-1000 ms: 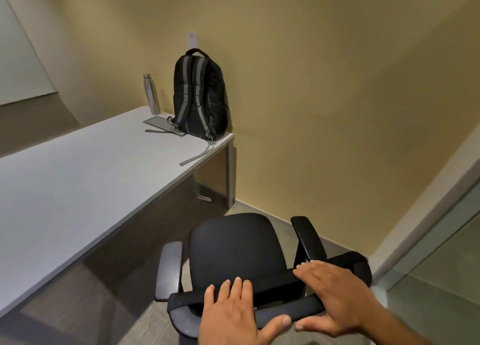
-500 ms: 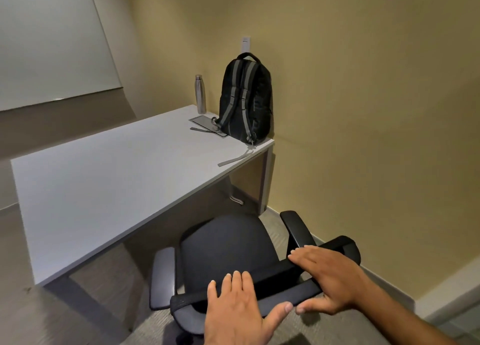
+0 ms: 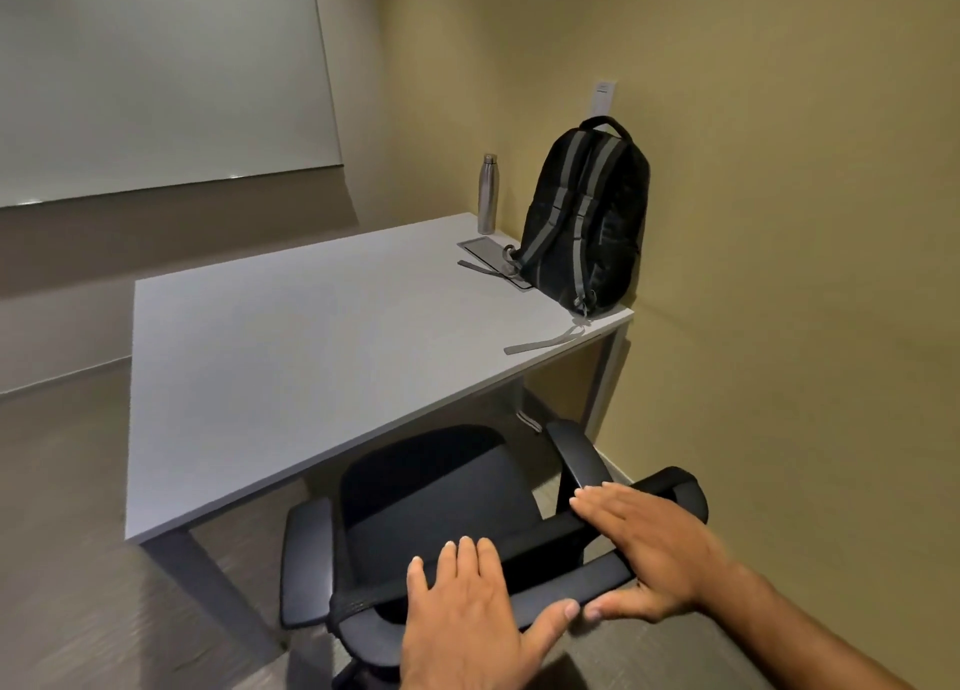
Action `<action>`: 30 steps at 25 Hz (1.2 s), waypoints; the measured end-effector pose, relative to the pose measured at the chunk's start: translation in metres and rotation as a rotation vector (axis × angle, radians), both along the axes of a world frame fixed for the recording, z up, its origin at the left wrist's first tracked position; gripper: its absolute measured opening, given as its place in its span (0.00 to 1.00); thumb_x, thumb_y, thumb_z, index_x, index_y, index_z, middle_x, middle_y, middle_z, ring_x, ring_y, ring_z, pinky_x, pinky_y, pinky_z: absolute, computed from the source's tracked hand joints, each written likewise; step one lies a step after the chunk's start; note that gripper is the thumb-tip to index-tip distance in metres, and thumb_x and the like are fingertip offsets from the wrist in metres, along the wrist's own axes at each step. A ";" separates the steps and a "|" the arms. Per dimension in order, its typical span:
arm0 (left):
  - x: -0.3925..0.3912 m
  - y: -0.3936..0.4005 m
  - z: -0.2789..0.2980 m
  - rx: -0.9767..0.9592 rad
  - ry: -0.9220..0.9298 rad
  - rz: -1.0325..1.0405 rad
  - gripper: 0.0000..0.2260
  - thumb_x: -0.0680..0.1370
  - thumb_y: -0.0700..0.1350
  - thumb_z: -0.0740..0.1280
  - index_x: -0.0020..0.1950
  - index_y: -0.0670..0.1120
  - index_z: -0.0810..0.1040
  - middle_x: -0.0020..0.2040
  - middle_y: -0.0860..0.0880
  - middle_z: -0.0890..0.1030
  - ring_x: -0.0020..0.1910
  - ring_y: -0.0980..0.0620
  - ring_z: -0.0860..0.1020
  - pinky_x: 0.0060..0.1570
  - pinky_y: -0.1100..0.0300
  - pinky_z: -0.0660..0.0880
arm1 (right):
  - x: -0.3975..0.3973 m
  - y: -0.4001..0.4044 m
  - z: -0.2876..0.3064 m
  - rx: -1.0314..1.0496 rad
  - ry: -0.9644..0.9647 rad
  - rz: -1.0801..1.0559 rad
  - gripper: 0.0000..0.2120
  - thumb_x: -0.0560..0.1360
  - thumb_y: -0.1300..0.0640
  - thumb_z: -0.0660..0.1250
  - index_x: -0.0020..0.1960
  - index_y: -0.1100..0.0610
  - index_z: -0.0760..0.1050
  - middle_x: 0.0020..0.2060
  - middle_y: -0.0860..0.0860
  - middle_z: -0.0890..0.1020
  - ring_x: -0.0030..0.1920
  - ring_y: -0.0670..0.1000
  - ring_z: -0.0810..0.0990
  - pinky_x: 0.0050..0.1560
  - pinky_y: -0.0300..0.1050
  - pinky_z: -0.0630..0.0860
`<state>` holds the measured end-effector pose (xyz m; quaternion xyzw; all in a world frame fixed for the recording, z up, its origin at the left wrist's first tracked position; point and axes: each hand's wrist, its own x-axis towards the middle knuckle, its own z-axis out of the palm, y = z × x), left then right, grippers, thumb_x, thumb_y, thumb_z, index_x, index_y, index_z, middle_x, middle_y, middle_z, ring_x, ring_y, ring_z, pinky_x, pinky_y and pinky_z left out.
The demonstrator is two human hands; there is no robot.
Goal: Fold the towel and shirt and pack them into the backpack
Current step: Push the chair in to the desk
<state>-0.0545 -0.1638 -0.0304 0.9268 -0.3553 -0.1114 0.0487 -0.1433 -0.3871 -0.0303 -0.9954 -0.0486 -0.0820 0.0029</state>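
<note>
A black backpack (image 3: 587, 221) with grey straps stands upright at the far right corner of the white table (image 3: 311, 336), leaning on the yellow wall. No towel or shirt shows anywhere in view. My left hand (image 3: 467, 616) lies flat on the top rail of a black office chair (image 3: 441, 486), fingers straight, thumb along the rail's near side. My right hand (image 3: 660, 549) rests on the same rail further right, fingers also straight. The chair's seat sits partly under the table's near edge.
A steel bottle (image 3: 487, 193) stands left of the backpack, with a flat grey panel (image 3: 483, 248) on the tabletop in front of it. A loose grey strap (image 3: 545, 343) trails to the table edge. A whiteboard (image 3: 156, 76) hangs on the left wall. Carpet surrounds the table.
The view has swung left, bringing the table's left end and the whiteboard into sight. The chair now sits closer under the table. Both hands stay on its backrest.
</note>
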 end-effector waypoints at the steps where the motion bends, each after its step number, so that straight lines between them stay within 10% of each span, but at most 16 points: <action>1: 0.010 -0.001 0.002 0.032 0.024 -0.004 0.53 0.66 0.82 0.39 0.79 0.47 0.57 0.79 0.47 0.60 0.78 0.47 0.57 0.73 0.39 0.51 | 0.010 -0.004 -0.002 -0.004 0.027 -0.002 0.47 0.69 0.22 0.57 0.69 0.60 0.72 0.66 0.54 0.78 0.66 0.52 0.76 0.65 0.53 0.74; 30: 0.204 -0.061 0.006 0.032 -0.126 0.393 0.56 0.61 0.85 0.40 0.76 0.48 0.64 0.75 0.50 0.68 0.74 0.50 0.64 0.76 0.47 0.52 | 0.270 -0.076 0.006 -0.008 0.274 0.179 0.56 0.64 0.16 0.44 0.80 0.54 0.51 0.79 0.52 0.55 0.78 0.51 0.53 0.77 0.48 0.47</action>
